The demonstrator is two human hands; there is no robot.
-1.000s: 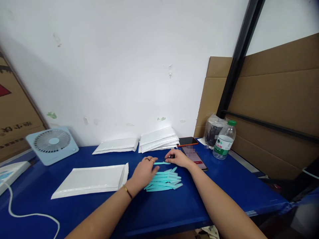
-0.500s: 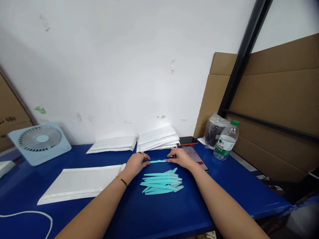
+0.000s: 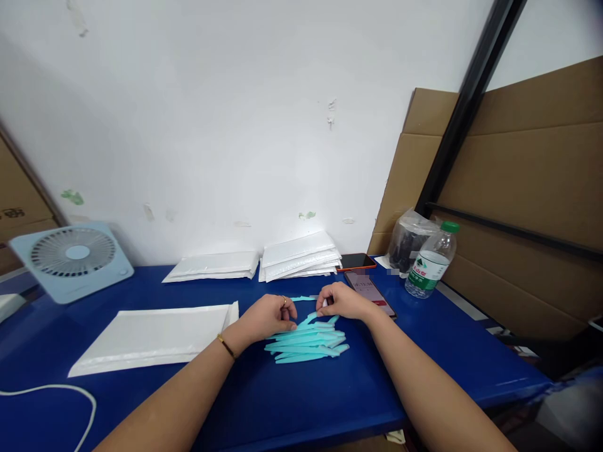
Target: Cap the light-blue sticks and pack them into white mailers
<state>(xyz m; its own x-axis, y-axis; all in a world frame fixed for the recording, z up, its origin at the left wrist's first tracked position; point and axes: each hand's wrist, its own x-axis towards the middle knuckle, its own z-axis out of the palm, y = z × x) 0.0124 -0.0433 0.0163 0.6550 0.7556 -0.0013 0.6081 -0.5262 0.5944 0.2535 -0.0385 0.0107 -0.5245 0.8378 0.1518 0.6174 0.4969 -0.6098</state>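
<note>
Several turquoise razor-like sticks [image 3: 306, 344] lie in a loose pile on the blue table, their pale ends to the right. One more turquoise stick [image 3: 304, 299] lies behind the pile, between my hands. My left hand [image 3: 277, 314] is at the pile's upper left, its fingers curved and apart, with the thumb near the stick ends. My right hand [image 3: 336, 300] pinches the pale end of a stick that slants up from the top of the pile.
White padded envelopes [image 3: 301, 254] are stacked by the wall, with another envelope [image 3: 155, 336] at left. Phones [image 3: 372, 292] and a water bottle [image 3: 428, 267] stand or lie at right. A blue fan [image 3: 75, 254] and white cable [image 3: 70, 389] are at left.
Both hands have left the single stick behind the pile and come nearer to the pile. My right hand has taken hold of another stick's end. The view has shifted slightly.
</note>
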